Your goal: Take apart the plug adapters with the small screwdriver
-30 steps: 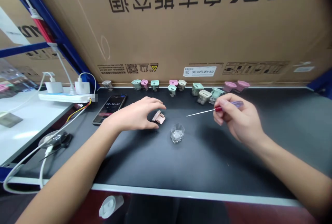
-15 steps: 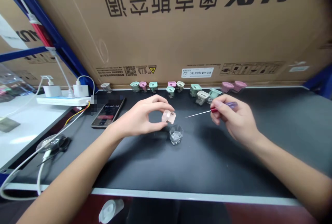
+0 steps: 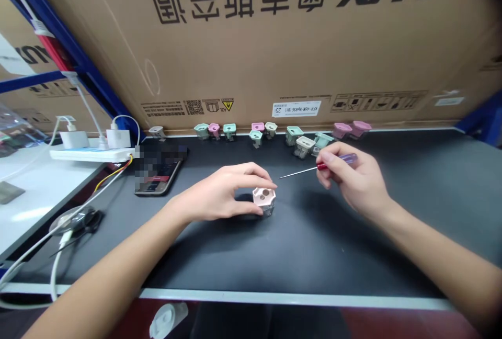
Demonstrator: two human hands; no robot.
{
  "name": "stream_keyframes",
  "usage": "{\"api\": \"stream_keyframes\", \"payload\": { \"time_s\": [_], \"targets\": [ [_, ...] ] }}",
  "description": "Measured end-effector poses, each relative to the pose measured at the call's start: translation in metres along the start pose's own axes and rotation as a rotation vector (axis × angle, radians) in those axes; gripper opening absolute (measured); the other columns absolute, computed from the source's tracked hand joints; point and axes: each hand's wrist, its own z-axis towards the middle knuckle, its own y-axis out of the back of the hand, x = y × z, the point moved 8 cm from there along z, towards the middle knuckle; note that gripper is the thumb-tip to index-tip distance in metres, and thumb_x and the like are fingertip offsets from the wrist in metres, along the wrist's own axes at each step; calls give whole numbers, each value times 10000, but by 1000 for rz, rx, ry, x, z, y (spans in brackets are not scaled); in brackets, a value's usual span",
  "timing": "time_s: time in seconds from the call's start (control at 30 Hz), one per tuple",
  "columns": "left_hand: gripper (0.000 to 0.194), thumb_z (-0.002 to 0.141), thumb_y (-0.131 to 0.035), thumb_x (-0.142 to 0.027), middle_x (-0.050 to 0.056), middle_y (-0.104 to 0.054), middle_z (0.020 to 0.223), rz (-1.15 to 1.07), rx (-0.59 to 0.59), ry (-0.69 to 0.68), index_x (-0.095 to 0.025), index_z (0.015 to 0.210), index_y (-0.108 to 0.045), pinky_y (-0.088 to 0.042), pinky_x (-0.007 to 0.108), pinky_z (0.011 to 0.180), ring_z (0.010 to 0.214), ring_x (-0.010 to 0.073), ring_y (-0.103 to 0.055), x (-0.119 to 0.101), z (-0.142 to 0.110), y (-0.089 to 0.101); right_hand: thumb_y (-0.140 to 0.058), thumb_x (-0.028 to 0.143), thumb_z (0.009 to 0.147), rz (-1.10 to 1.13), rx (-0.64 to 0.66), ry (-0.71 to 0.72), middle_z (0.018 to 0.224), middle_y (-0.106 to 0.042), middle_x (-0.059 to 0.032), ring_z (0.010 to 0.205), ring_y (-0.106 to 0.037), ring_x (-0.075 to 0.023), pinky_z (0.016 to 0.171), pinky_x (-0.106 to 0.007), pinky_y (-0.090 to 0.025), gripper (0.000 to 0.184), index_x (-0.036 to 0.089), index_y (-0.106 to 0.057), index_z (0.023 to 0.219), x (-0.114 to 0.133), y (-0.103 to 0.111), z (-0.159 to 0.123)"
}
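My left hand has thumb and fingertips at the two sides of a pale pink pencil sharpener top with two round holes. This pink part sits on a small clear faceted container on the black tabletop, though I cannot tell whether it is fully seated. My right hand is closed round the purple and red handle of a thin screwdriver. Its metal shaft points left, with the tip a little above and to the right of the sharpener, apart from it.
Along the back of the black table stand several green, pink and cream sharpeners before a large cardboard box. A phone, a white power strip and cables lie left. A whitish cylinder is below the front edge.
My left hand has lowered the pink sharpener top onto the clear container, turning its holed face upward. My right hand still holds the screwdriver in nearly the same place.
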Motion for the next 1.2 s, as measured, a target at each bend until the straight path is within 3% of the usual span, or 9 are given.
{"api": "stream_keyframes", "payload": {
  "time_s": [0.33,0.67,0.9,1.07,1.2],
  "targets": [
    [264,830,-802,-380,53,-692,1189,4,21,44,-201,1009,-730,-472,273,977,1086,172,-648,9,2,-4,-692,413,943,8,1,6,623,-536,22,500,-532,-125,510,-286,-393,242,204,-663,825,1,-1,0],
    [389,849,-750,-515,40,-707,1088,115,77,121,-191,1036,-641,-463,263,880,979,176,-640,19,3,-19,-691,407,945,-7,-5,0,626,-543,24,502,-536,-124,512,-286,-393,241,201,-664,823,0,-1,-1],
    [342,889,-719,-401,37,-694,1143,177,7,212,-221,1154,-599,-464,284,870,1002,195,-643,27,0,-10,-697,427,938,-12,-10,-8,623,-544,24,510,-539,-129,522,-292,-393,244,211,-662,831,-2,1,0],
    [328,879,-723,-395,10,-696,1122,178,0,243,-240,1133,-585,-470,288,864,985,188,-644,31,0,-9,-695,423,940,-7,-6,4,622,-541,25,503,-533,-124,514,-290,-388,244,207,-665,830,0,0,0],
    [431,863,-735,-385,29,-697,1151,120,-18,268,-249,1225,-543,-501,321,894,1013,209,-659,33,-1,-9,-686,409,950,-10,-5,11,629,-546,25,509,-533,-122,526,-291,-394,238,206,-661,828,3,-1,-1]
  ]
}}
